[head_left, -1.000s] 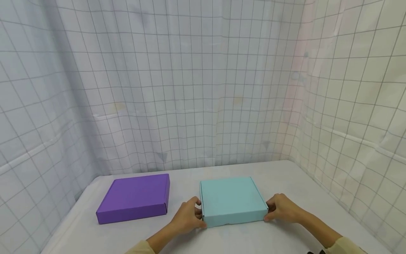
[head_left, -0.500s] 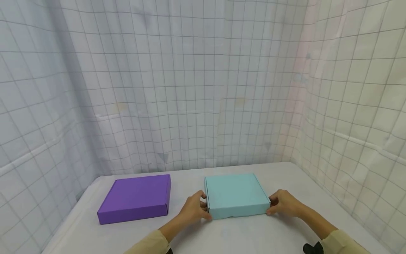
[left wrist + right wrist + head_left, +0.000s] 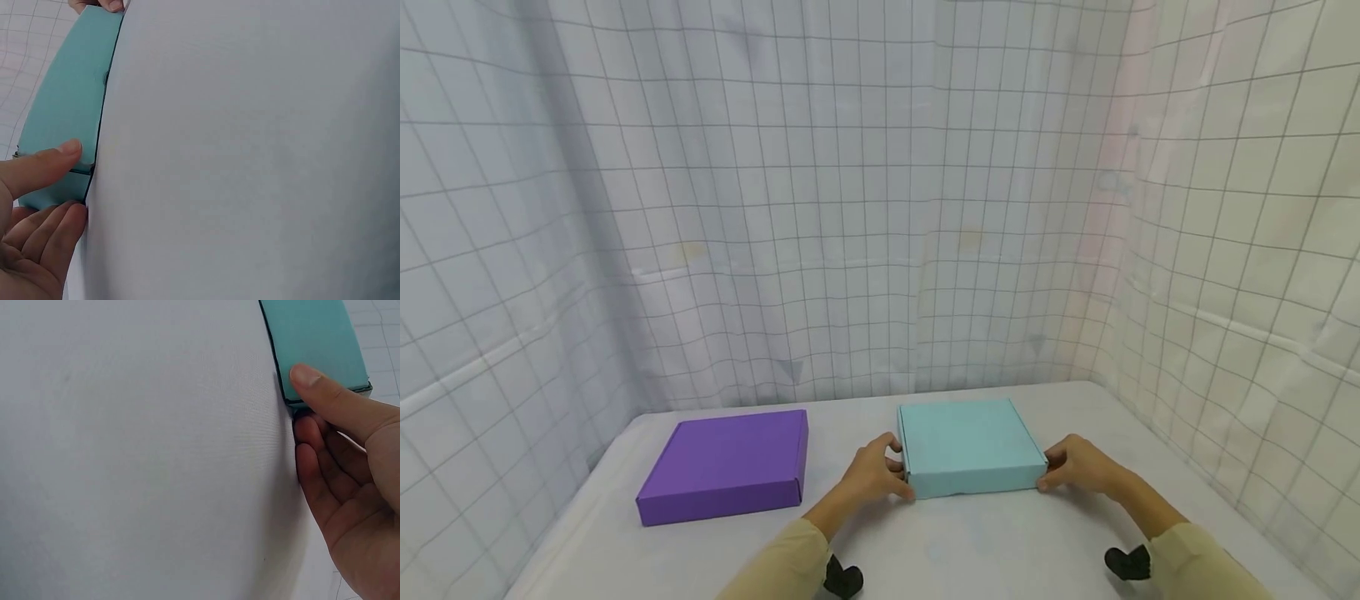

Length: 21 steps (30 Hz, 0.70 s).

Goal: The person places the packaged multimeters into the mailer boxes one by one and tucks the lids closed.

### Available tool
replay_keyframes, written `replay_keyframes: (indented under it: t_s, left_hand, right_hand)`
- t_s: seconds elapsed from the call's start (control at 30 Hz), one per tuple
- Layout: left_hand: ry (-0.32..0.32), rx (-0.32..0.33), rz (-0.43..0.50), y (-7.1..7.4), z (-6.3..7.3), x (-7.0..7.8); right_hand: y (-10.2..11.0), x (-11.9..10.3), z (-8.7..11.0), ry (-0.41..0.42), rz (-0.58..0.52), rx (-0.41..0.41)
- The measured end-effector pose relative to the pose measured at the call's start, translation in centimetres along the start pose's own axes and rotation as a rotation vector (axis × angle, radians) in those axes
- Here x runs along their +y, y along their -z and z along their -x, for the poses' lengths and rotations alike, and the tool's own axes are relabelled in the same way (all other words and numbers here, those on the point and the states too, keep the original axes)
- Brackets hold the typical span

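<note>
A flat light-teal cardboard box [image 3: 970, 440] lies closed on the white-covered table, right of centre in the head view. My left hand [image 3: 874, 473] grips its left front corner. In the left wrist view the left thumb [image 3: 50, 165] lies on the front face and the fingers bend against the left side. Around the right front corner my right hand [image 3: 1081, 467] is curled. Its thumb [image 3: 312, 384] presses the front face in the right wrist view, and the other fingers meet the right side. Left of the teal box lies a closed purple cardboard box [image 3: 730, 458], apart from both hands.
White grid-patterned curtains [image 3: 835, 208] hang behind the table and along both sides. The white tablecloth [image 3: 970, 550] spreads in front of the boxes. Dark objects [image 3: 1127, 563] show beside the beige sleeves [image 3: 1206, 560].
Both hands have moved the teal box away from me and a little to the right, toward the back curtain. The purple box stays in place on the table.
</note>
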<state>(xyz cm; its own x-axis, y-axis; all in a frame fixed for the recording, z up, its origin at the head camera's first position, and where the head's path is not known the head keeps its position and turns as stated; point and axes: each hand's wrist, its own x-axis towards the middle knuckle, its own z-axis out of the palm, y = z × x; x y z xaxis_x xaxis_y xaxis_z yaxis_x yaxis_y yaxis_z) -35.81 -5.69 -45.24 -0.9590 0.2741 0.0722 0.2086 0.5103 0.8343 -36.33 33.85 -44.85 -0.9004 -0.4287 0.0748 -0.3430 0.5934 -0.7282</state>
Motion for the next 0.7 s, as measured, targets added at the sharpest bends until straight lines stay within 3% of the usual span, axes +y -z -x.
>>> replay_keyframes:
  t_s: [0.3,0.57,0.7]
  left_hand:
    - [-0.020,0.002,0.019,0.1,-0.4,-0.2]
    - [-0.015,0.007,-0.023,0.0,0.2,0.5]
    - [-0.085,0.004,-0.099,1.7,1.1,1.3]
  right_hand:
    - [0.3,-0.1,-0.5,-0.010,0.028,0.022]
    - [1.0,-0.9,-0.5,0.016,0.107,-0.035]
    - [2.0,-2.1,-0.6,-0.016,0.194,-0.011]
